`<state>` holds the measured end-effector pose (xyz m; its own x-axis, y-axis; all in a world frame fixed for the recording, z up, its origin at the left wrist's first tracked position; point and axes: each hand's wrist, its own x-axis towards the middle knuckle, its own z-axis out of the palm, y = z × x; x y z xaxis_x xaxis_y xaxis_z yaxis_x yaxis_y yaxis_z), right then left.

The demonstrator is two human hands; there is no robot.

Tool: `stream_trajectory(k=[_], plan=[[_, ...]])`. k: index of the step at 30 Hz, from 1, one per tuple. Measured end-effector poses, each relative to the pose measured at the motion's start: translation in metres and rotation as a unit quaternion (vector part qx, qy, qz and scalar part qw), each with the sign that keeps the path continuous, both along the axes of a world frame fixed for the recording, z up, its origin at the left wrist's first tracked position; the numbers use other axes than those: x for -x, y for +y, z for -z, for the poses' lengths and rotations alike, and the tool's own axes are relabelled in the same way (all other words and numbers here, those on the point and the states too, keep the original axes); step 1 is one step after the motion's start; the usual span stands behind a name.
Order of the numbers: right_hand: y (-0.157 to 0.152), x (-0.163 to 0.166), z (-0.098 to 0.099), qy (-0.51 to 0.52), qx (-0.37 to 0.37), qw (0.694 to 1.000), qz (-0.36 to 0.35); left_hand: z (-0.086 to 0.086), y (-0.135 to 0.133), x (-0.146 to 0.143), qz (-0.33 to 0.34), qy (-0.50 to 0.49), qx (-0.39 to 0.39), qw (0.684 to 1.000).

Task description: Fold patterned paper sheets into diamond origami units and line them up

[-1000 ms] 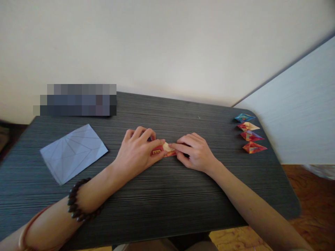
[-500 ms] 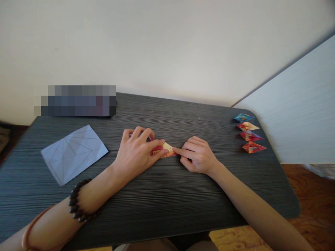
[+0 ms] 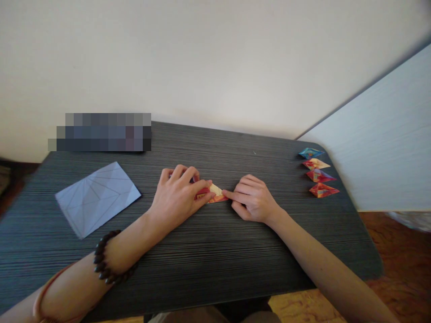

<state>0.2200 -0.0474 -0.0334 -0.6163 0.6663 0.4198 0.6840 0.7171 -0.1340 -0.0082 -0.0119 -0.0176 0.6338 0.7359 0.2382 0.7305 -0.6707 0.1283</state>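
A small piece of folded paper (image 3: pixel 216 190), red and orange with a cream face, lies on the dark table between my hands. My left hand (image 3: pixel 180 188) grips its left part with thumb and index finger, the other fingers bent above it; they hide that end. The index finger of my right hand (image 3: pixel 253 197) presses on the paper's right tip while its remaining fingers stay curled in. Both hands rest low over the table.
A creased white sheet with drawn lines (image 3: pixel 97 197) lies at the left. Behind it is a blurred-out object (image 3: pixel 104 134). Several folded pointed paper pieces, including a blue one (image 3: pixel 310 153) and a red one (image 3: pixel 323 190), form a column near the right table edge (image 3: pixel 365 233).
The camera view has shifted slightly. Both hands keep almost the same hold and place on the folded paper.
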Motion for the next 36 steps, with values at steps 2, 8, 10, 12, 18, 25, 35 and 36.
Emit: stream_trajectory(k=[2,8,10,12,18,25,35,36], plan=[[-0.001,-0.002,0.001,0.001,-0.005,1.0,0.002,0.001,0.0,0.001,0.003,-0.007,-0.003,1.0],[0.0,-0.003,0.001,-0.016,-0.007,0.998,0.062,0.004,0.013,0.012,0.084,-0.052,0.044,0.994],[0.001,-0.001,0.0,-0.017,0.0,0.994,0.111,0.005,0.018,0.018,0.123,-0.054,0.069,0.989],[0.001,0.002,-0.003,-0.011,0.018,0.988,0.153,0.004,0.021,0.021,0.155,-0.051,0.082,0.983],[-0.008,0.022,-0.012,0.039,0.061,0.988,0.134,0.006,0.02,0.018,0.067,-0.042,0.007,0.997],[-0.006,0.029,-0.008,0.046,0.108,0.99,0.073,0.007,0.021,0.016,0.049,-0.071,-0.006,0.996],[0.002,0.012,-0.004,0.079,0.089,0.99,0.08,0.011,0.025,0.022,0.161,-0.079,0.035,0.983],[0.002,0.013,-0.004,0.078,0.095,0.99,0.072,0.011,0.025,0.022,0.151,-0.079,0.03,0.985]])
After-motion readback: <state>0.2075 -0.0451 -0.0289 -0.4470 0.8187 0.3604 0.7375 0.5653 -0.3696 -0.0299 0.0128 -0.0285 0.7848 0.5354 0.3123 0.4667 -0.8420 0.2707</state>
